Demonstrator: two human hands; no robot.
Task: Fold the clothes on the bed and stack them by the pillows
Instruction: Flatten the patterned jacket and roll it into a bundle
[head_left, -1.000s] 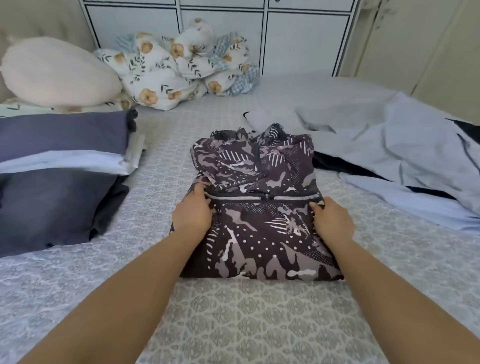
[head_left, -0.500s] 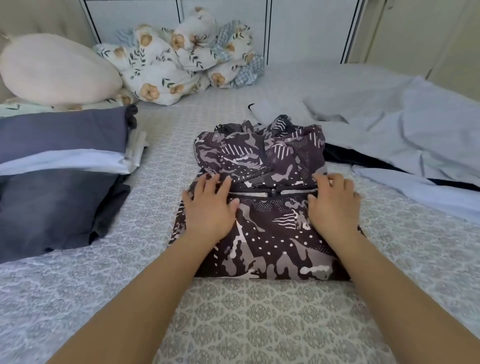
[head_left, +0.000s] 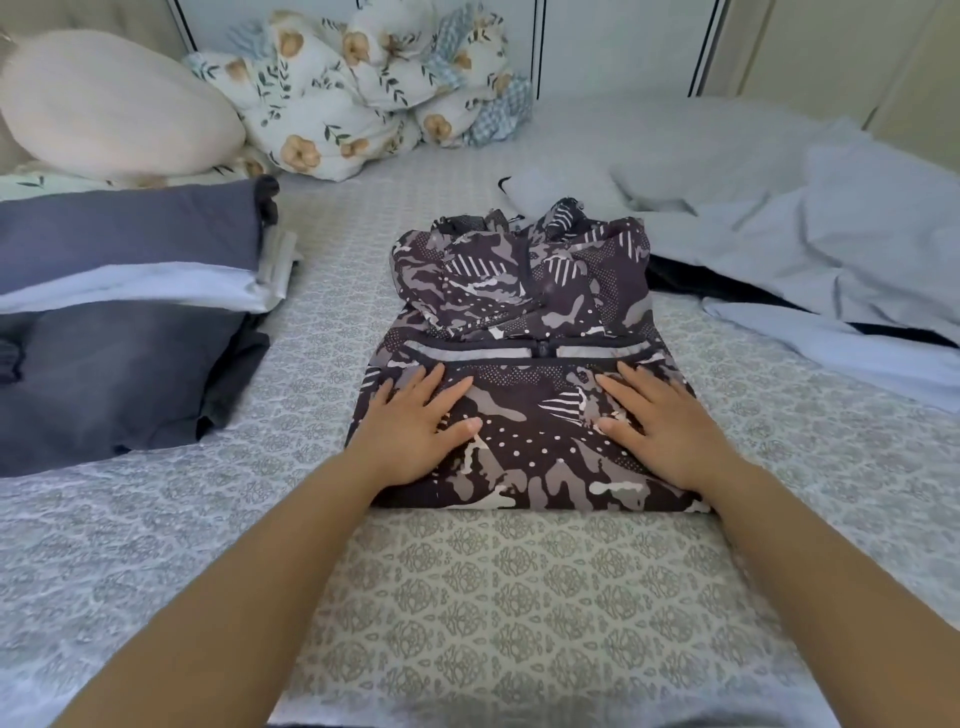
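A dark camouflage-print jacket (head_left: 524, 317) lies partly folded in the middle of the bed, its lower half doubled up toward the hood. My left hand (head_left: 415, 426) presses flat on the folded part's left side. My right hand (head_left: 660, 421) presses flat on its right side. Fingers of both hands are straight and spread. A stack of folded clothes (head_left: 119, 312), dark blue, white and grey, sits at the left beside a cream pillow (head_left: 114, 104).
Loose pale grey and light blue garments (head_left: 810, 244) lie crumpled at the right, with something black under them. A floral bundle of bedding (head_left: 363, 88) sits at the back against white wardrobe doors. The patterned bedsheet (head_left: 519, 597) spreads in front of me.
My hands went from gripping the jacket's folded edge to lying flat on it, then slid a little toward me over the folded half.
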